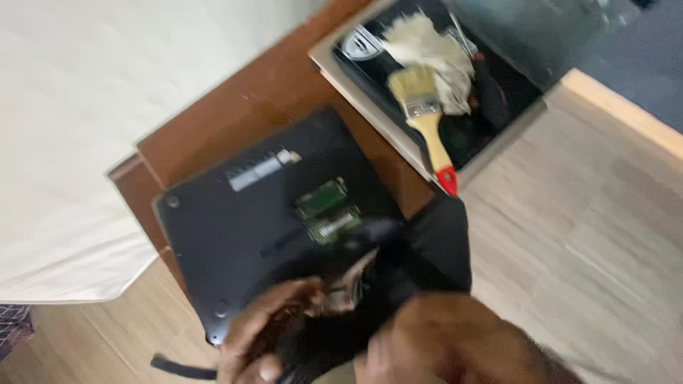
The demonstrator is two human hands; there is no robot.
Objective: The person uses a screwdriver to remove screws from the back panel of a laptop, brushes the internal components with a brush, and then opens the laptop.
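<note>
Head view blurs both hands, left (267, 327) and right (455, 341), over the laptop (235, 227); neither grip can be made out.

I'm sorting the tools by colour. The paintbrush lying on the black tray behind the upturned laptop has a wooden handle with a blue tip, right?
Not quite: the head view shows the paintbrush with a red tip, not blue. The rest holds: wooden handle, lying on the black tray behind the upturned laptop.
</note>
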